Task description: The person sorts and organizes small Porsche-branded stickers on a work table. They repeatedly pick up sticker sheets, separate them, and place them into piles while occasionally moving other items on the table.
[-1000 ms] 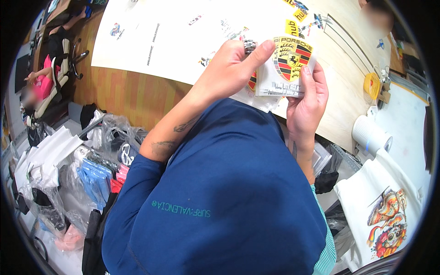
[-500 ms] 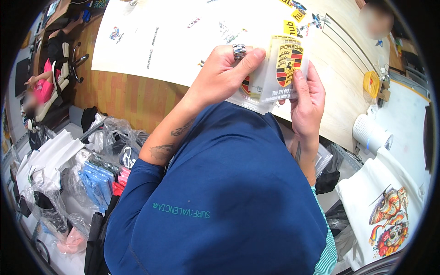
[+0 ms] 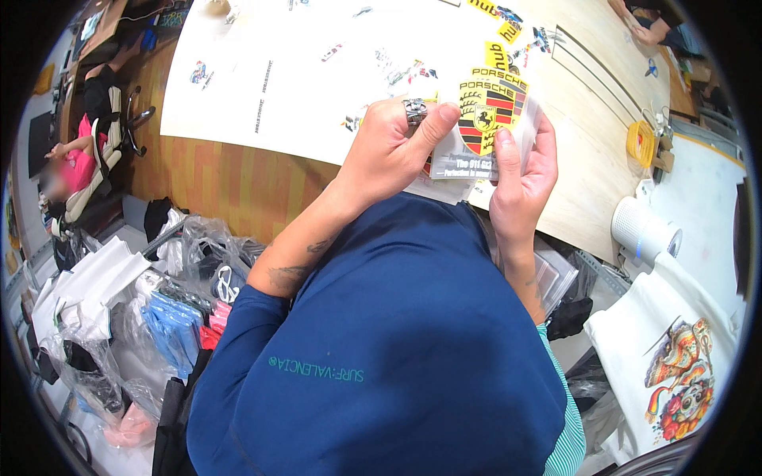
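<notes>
Several translucent film sheets with a printed shield crest (image 3: 486, 111) in yellow, black and red are held up between my hands, just past my blue shirt. My left hand (image 3: 389, 151), a wide metal ring on one finger, is closed on the left side of the sheets with its thumb on top. My right hand (image 3: 520, 178) pinches the right side, its thumb lying over the front sheet's print. White lettering runs under the crest. Behind the front sheet, the lower edge of another film sheet (image 3: 448, 190) shows. How many sheets each hand grips is hidden.
A large white printed sheet (image 3: 230, 87) covers much of the pale table (image 3: 591, 119). A yellow tape roll (image 3: 640, 144) and a white perforated cylinder (image 3: 644, 230) are at the right. Bagged garments (image 3: 171, 321) lie at lower left. Another person's hands (image 3: 651, 32) are at far right.
The front crest sheet has shifted left and turned to face me more squarely, overlapping the sheets by my left hand. My right hand has moved slightly left with it.
</notes>
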A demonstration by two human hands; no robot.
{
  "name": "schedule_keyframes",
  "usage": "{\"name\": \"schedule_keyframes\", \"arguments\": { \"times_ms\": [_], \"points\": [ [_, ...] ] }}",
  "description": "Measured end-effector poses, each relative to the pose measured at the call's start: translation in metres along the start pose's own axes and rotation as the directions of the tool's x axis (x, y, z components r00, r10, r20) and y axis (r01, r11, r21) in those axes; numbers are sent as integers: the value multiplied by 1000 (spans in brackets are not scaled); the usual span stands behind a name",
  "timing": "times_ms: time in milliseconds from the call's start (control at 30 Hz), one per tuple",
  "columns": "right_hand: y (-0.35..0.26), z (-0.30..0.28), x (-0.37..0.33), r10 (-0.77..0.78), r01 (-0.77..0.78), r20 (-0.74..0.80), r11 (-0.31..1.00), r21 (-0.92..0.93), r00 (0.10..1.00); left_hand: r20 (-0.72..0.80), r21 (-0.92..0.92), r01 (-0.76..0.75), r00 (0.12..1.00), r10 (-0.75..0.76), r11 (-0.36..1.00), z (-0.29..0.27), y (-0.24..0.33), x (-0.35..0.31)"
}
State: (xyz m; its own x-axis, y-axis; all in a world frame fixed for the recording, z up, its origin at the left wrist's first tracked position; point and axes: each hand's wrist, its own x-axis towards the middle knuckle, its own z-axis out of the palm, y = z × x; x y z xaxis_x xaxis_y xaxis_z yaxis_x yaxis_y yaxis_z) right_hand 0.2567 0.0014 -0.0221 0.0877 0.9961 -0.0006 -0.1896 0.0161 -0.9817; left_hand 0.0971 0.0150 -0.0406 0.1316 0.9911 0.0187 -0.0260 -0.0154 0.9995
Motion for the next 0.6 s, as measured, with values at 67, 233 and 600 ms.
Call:
{"name": "schedule_keyframes", "arguments": {
  "times_ms": [67,233,600],
  "points": [
    [-1,0,-1,16,-16,14,1000,13,1000,-16,26,-7,1000,7,1000,1,1,1],
    [-6,-5,-3,68,-70,54,997,38,996,-18,91,-42,999,44,995,1,5,3],
    [-6,-19,-16,312,-377,218,829,412,925,33,13,-127,991,127,992,-17,0,9]
  ]
}}
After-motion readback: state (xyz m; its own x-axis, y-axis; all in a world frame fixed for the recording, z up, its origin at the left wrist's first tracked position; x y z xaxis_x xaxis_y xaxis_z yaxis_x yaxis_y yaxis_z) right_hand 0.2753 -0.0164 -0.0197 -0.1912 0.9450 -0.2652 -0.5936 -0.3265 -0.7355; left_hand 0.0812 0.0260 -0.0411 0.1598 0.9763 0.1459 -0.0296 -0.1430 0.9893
